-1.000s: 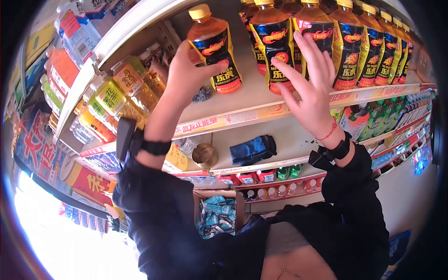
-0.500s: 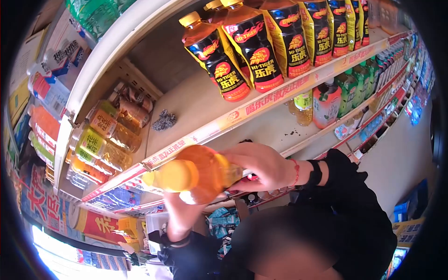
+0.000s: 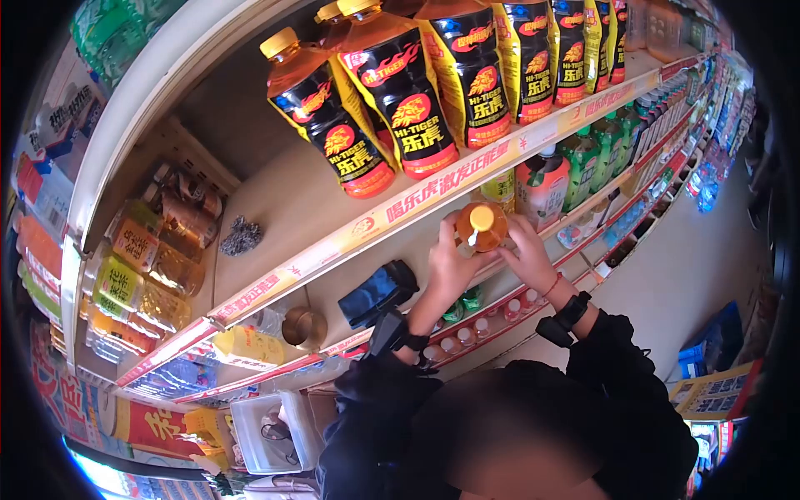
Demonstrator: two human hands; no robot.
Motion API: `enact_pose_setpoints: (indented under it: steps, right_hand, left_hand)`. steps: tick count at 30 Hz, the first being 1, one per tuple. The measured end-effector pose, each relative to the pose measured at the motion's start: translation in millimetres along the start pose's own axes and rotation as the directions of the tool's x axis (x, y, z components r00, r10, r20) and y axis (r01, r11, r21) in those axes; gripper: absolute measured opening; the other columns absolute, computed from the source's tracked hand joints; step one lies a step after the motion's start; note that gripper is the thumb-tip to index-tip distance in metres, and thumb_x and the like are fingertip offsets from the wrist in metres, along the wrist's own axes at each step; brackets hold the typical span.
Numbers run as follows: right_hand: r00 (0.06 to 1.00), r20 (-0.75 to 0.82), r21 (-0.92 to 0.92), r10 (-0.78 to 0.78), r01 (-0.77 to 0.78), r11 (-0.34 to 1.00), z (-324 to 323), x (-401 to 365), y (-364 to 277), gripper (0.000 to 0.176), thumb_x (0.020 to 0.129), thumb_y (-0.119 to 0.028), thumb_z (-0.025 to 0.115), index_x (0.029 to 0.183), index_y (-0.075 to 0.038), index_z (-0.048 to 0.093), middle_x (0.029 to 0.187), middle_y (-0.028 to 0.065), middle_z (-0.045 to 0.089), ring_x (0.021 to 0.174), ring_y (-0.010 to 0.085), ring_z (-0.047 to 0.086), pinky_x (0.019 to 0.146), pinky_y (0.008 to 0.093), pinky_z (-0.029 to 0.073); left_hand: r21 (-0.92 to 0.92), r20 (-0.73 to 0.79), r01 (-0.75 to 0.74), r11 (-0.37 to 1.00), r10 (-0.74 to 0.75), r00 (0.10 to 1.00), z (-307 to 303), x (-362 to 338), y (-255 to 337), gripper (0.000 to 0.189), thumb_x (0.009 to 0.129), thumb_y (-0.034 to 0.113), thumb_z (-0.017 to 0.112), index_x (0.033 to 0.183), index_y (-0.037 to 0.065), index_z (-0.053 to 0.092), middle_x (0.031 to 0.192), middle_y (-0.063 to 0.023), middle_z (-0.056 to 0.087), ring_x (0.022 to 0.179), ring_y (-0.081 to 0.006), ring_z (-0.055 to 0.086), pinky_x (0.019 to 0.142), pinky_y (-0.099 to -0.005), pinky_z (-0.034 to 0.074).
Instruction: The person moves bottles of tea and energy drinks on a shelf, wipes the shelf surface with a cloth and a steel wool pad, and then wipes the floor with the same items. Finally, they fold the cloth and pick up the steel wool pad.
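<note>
Between my two hands is an amber drink bottle [image 3: 492,237] with a yellow cap, seen from above, cap towards me. My left hand [image 3: 448,265] is closed round its left side. The fingers of my right hand [image 3: 532,257] press on its right side. Most of the bottle's body and label is hidden by its top and my hands. The bottle is just in front of the shelf edge, below a row of HI-TIGER bottles [image 3: 415,125] with matching yellow caps and black-and-yellow labels. A tea bottle with a pink label [image 3: 542,185] stands close behind my right hand.
A steel wool scrubber [image 3: 241,237] lies on the upper shelf [image 3: 275,200]. On the shelf below are a dark flat object [image 3: 377,293] and a metal cup [image 3: 304,327]. Tea bottles [image 3: 150,250] fill the left side. A clear plastic bin [image 3: 250,433] stands at lower left.
The bottle has moved right and away from me, and its cap, which pointed left, now faces up towards the camera. Both hands moved with it. The view has shifted, showing more lower shelf.
</note>
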State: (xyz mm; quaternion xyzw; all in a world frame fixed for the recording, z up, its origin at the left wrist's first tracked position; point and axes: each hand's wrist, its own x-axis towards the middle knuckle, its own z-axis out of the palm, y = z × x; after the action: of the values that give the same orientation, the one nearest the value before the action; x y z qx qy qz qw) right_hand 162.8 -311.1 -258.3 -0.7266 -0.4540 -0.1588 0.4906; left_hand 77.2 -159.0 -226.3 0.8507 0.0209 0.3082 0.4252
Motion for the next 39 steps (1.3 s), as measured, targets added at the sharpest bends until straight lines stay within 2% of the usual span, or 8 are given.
enact_pose_setpoints:
  steps: [9,13,18,21,25,29,37,39]
  right_hand:
    - [0.995,0.015,-0.075,0.098,-0.097,0.992,2.8,-7.7,18.3,0.051,0.078,-0.005,0.066,0.124,0.001,0.044,0.109,0.019,0.052,0.097,0.0383,0.054,0.082,0.0388,0.046]
    - [0.983,-0.155,-0.077,0.099,-0.112,0.991,8.0,-15.3,-2.7,0.047,0.077,-0.003,0.066,0.12,0.0,0.047,0.108,0.0163,0.054,0.097,0.0359,0.055,0.08,0.0383,0.046]
    - [0.949,-0.071,-0.06,-0.307,0.303,0.951,12.7,-12.5,-45.7,0.023,0.077,0.004,0.059,0.098,-0.002,0.059,0.093,0.0143,0.058,0.082,0.0297,0.057,0.072,0.0388,0.047]
    - [0.895,0.048,0.128,-0.443,0.434,0.892,27.5,12.0,-69.2,0.022,0.077,0.008,0.057,0.096,-0.001,0.06,0.086,0.0119,0.06,0.075,0.0299,0.058,0.069,0.039,0.048]
    - [0.894,-0.002,0.446,-0.449,0.403,0.799,58.8,49.3,-123.3,0.021,0.078,0.007,0.057,0.096,-0.002,0.062,0.085,0.0115,0.062,0.073,0.0283,0.059,0.067,0.0376,0.048]
    - [0.596,-0.056,0.313,-0.801,0.773,0.553,46.9,109.4,-207.4,0.025,0.076,0.003,0.061,0.1,-0.003,0.062,0.092,0.0107,0.061,0.077,0.0269,0.06,0.065,0.0363,0.048]
    - [0.531,0.373,0.035,-0.761,0.812,0.583,96.6,239.2,-282.2,0.024,0.075,-0.011,0.067,0.096,-0.004,0.06,0.097,0.0133,0.058,0.091,0.0312,0.058,0.077,0.0392,0.047]
    - [0.54,0.665,-0.065,-0.517,0.731,0.68,118.9,252.4,-280.3,0.024,0.074,-0.013,0.068,0.095,-0.004,0.061,0.099,0.0133,0.059,0.094,0.0319,0.058,0.08,0.0399,0.047]
  left_hand:
    - [-0.025,0.069,0.188,0.982,-0.186,0.98,30.6,15.9,-28.2,0.081,0.064,0.026,0.083,0.127,-0.001,0.039,0.109,-0.0239,0.059,0.098,-0.0343,0.062,0.075,-0.0377,0.055]
    - [-0.206,0.094,0.17,0.964,-0.153,0.984,34.3,-6.0,-41.4,0.074,0.073,0.024,0.077,0.131,-0.001,0.037,0.126,-0.0228,0.05,0.11,-0.0315,0.056,0.092,-0.0392,0.049]
    - [0.085,0.006,0.033,0.996,-0.033,0.999,-28.0,-61.6,-28.6,0.058,0.08,0.015,0.07,0.128,0.0,0.042,0.126,-0.0196,0.051,0.112,-0.0295,0.056,0.09,-0.0366,0.049]
    - [-0.157,0.058,0.139,0.978,-0.131,0.99,-96.5,-84.2,16.7,0.032,0.083,0.003,0.061,0.114,-0.001,0.056,0.103,-0.0135,0.065,0.097,-0.0263,0.064,0.087,-0.0344,0.049]
    - [0.174,-0.186,-0.107,0.979,0.139,0.973,-183.7,-95.4,71.3,0.018,0.08,-0.004,0.06,0.097,0.0,0.064,0.095,-0.0116,0.067,0.085,-0.0201,0.065,0.075,-0.0298,0.05]
    - [0.458,-0.329,-0.122,0.881,0.295,0.897,-257.3,-93.8,112.0,0.019,0.078,-0.009,0.06,0.094,0.0,0.064,0.087,-0.0077,0.066,0.078,-0.0157,0.062,0.069,-0.0259,0.048]
    - [0.685,-0.07,-0.176,0.707,0.305,0.95,-359.6,-4.3,106.8,0.023,0.078,0.008,0.065,0.099,0.002,0.063,0.089,-0.0139,0.064,0.08,-0.0247,0.063,0.07,-0.0316,0.051]
    - [0.702,0.004,-0.21,0.681,0.291,0.957,-359.1,6.2,85.6,0.025,0.078,0.013,0.066,0.1,0.002,0.062,0.09,-0.0156,0.064,0.083,-0.029,0.063,0.072,-0.0343,0.051]
